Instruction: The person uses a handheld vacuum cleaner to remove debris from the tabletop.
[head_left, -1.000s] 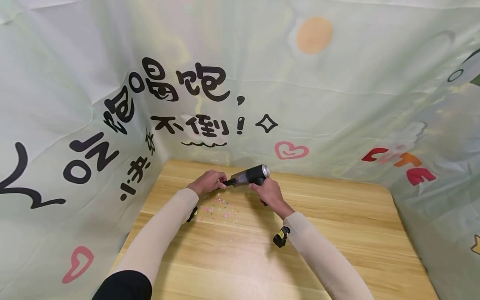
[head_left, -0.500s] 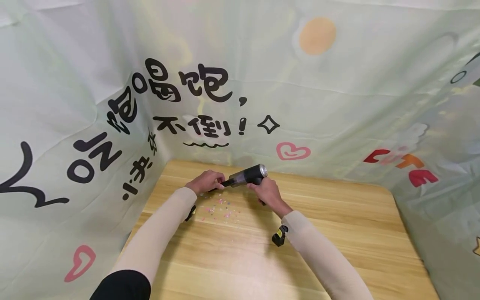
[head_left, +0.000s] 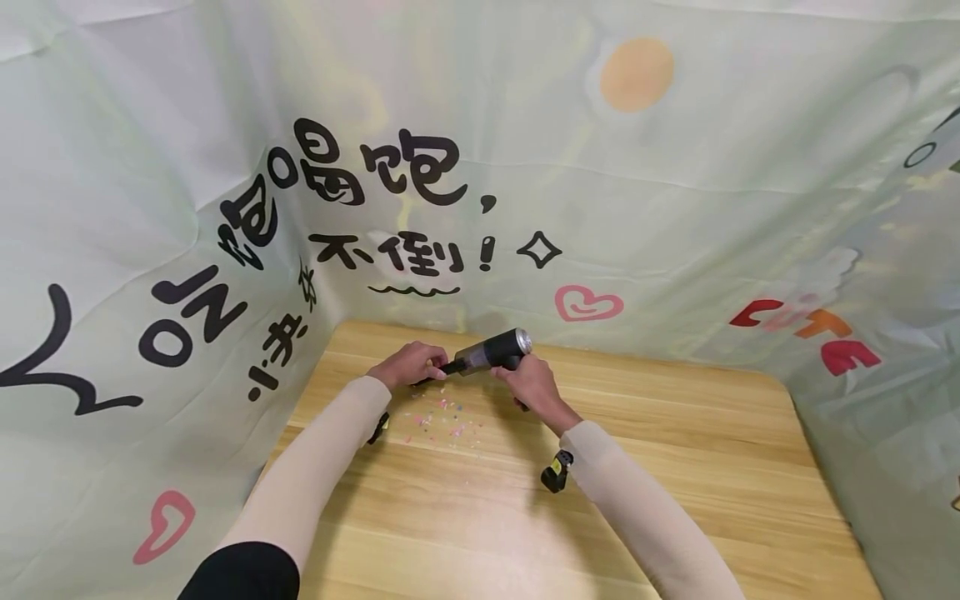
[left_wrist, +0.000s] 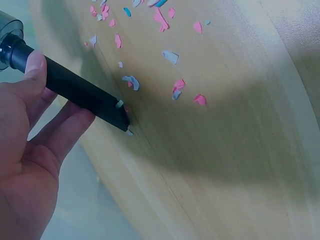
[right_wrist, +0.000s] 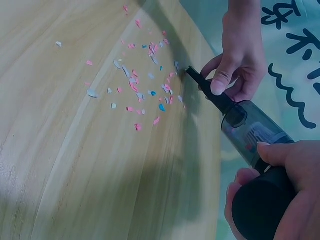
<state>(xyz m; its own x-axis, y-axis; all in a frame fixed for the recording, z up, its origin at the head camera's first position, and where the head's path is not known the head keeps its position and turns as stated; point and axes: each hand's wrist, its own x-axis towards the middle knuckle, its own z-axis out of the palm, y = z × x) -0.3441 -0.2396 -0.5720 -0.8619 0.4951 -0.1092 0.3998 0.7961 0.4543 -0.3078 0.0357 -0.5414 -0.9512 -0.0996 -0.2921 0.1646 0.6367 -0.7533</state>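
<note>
1. The handheld vacuum [head_left: 491,351], a smooth dark tube with a shiny silvery end, slants over the far-left part of the surface [head_left: 750,475], between both hands.
2. The right hand [head_left: 531,383] has its fingers wrapped round the vacuum's black handle.
3. The left hand [head_left: 408,364] pinches the nozzle [left_wrist: 80,90], flat, matte black and narrow, between thumb and fingers.
4. Pale scraps show right at the nozzle's tip; whether it touches the wood I cannot tell.
5. The see-through cylinder [right_wrist: 255,129] contains a ribbed insert and small reddish specks, too blurred to name.
6. Thin, ragged scraps [left_wrist: 170,57], pink, blue and whitish, lie loosely scattered on the streaky wood grain.
7. Creased, printed cloth [head_left: 750,150] hangs behind the surface's rounded corners.
</note>
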